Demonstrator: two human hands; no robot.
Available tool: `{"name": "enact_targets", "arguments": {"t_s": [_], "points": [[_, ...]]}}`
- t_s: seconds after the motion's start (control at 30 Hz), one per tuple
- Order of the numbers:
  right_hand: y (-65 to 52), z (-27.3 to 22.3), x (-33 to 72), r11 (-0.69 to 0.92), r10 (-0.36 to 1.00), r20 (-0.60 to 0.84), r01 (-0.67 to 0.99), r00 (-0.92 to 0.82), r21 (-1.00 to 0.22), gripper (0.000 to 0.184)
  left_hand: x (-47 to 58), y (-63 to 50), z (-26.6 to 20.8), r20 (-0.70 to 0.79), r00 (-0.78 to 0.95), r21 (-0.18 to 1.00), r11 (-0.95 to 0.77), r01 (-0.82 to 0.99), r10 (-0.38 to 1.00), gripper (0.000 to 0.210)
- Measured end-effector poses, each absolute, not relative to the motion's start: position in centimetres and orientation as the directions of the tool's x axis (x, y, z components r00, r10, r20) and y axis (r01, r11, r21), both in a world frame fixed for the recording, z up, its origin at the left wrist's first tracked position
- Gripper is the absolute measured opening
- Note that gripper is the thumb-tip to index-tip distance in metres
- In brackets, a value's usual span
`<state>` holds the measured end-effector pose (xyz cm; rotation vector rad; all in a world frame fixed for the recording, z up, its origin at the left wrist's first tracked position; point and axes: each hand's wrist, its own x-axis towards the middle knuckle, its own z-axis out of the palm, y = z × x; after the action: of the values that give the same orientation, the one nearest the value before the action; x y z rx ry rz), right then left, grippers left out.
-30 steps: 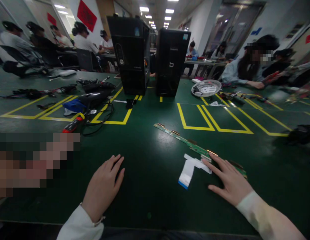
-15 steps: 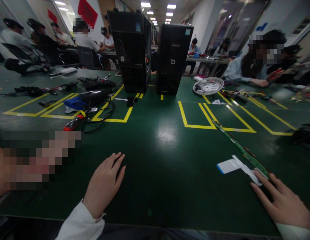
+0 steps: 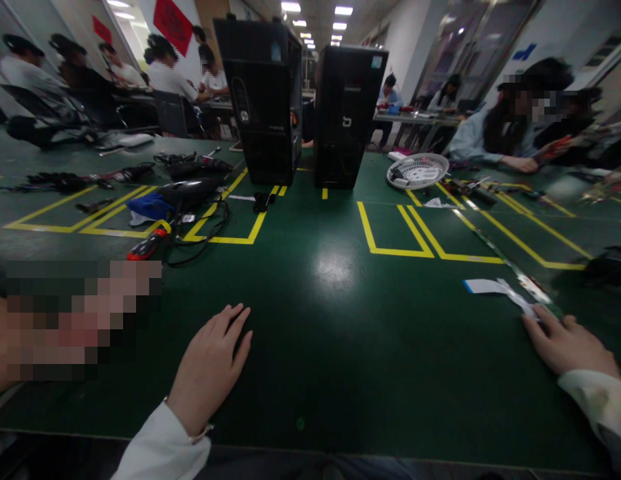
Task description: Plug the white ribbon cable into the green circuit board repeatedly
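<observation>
My left hand [image 3: 209, 365] lies palm down on the green table with its fingers stretched out and nothing in it. At the right, my right hand [image 3: 573, 343] has its fingers on the near end of a long, narrow circuit board [image 3: 533, 287], which slants away from me. A white flat ribbon cable [image 3: 490, 287] with a blue end sticks out from the board to the left, close to my fingertips. My right palm is hidden from view, and the hand covers the board's near tip.
At the left edge is a pixelated patch with a bare arm [image 3: 0, 347], beside a red-and-black handle [image 3: 147, 245]. Two black computer towers [image 3: 263, 107] stand at the back. A white basket [image 3: 418, 172], tangled cables [image 3: 200, 233] and yellow tape outlines [image 3: 403, 253] also occupy the table.
My right hand has slid the circuit board and its ribbon cable away from me and to the right. My left hand has stayed in place.
</observation>
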<state>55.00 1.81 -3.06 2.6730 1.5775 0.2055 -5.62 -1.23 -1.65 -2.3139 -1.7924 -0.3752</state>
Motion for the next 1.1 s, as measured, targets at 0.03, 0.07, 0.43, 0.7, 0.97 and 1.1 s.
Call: {"name": "enact_targets", "arguments": {"t_s": [0.03,0.07,0.43,0.7,0.97,1.1], "points": [[2.3,-2.5,54.7,-0.539,0.842,0.049,0.839,0.537,0.068,0.078,-5.6,-1.2,-1.6,0.315,0.236,0.004,-0.250,0.968,0.919,0.047],[2.7,-2.0,54.5,-0.585,0.811,0.001,0.810,0.585,0.042,0.080,-5.6,-1.2,-1.6,0.317,0.233,0.005,-0.248,0.969,0.919,0.047],[5.2,0.1,53.1,-0.708,0.704,-0.077,0.689,0.706,-0.152,0.080,-5.6,-1.2,-1.6,0.322,0.224,0.038,-0.249,0.968,0.920,0.049],[5.8,-0.9,54.4,-0.705,0.691,-0.023,0.666,0.723,-0.243,0.074,-5.6,-1.3,-1.5,0.317,0.229,0.025,-0.250,0.968,0.920,0.050],[6.1,-0.7,53.3,-0.725,0.668,-0.038,0.637,0.744,-0.262,0.074,-5.6,-1.2,-1.6,0.335,0.237,0.029,-0.261,0.965,0.912,0.050],[5.9,-0.6,52.7,-0.718,0.673,-0.023,0.646,0.739,-0.261,0.077,-5.6,-1.2,-1.6,0.340,0.232,0.038,-0.260,0.965,0.911,0.050]]}}
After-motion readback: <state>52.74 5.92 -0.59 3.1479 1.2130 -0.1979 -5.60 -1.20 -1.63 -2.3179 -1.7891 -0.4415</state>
